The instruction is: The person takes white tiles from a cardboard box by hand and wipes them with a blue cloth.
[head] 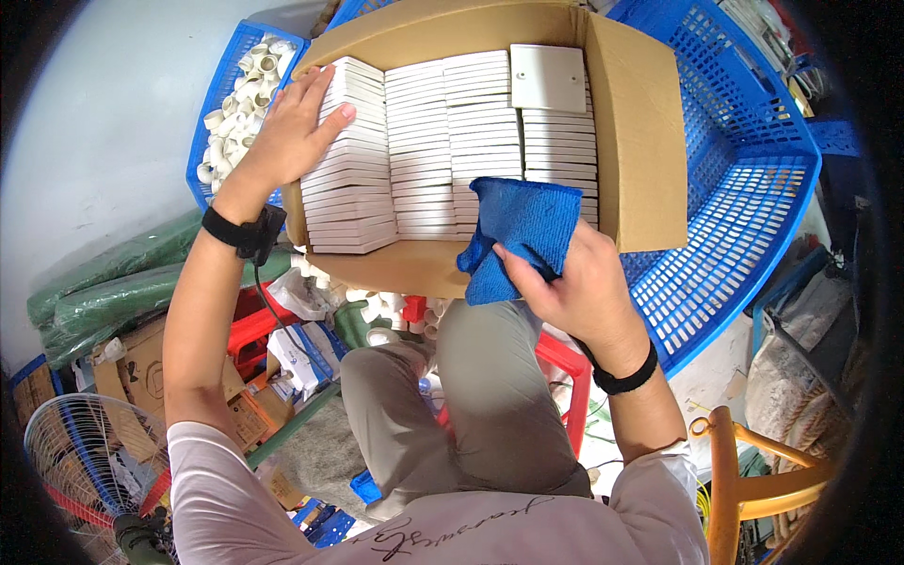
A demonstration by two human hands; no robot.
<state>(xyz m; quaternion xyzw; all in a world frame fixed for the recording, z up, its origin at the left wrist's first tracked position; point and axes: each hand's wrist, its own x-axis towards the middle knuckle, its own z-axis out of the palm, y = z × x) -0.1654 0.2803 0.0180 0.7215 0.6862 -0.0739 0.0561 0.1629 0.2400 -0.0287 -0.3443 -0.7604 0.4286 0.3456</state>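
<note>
An open cardboard box (639, 134) stands before me, packed with rows of white plastic plates (421, 152) set on edge. One square white plate (548, 79) with two small holes lies flat on top of the right row. My left hand (300, 127) rests, fingers spread, on the upper part of the leftmost row, which leans unevenly. My right hand (575, 282) grips a folded blue cloth (526, 226) over the box's near edge, in front of the right-hand rows. The cloth hides part of those plates.
Blue plastic baskets stand around the box: a large one (727, 233) at right, and one (244, 35) at left holding white pipe fittings (244, 106). Green wrapped rolls (134, 282), a fan (99, 452), a red stool (575, 367) and a yellow metal frame (727, 480) are nearby.
</note>
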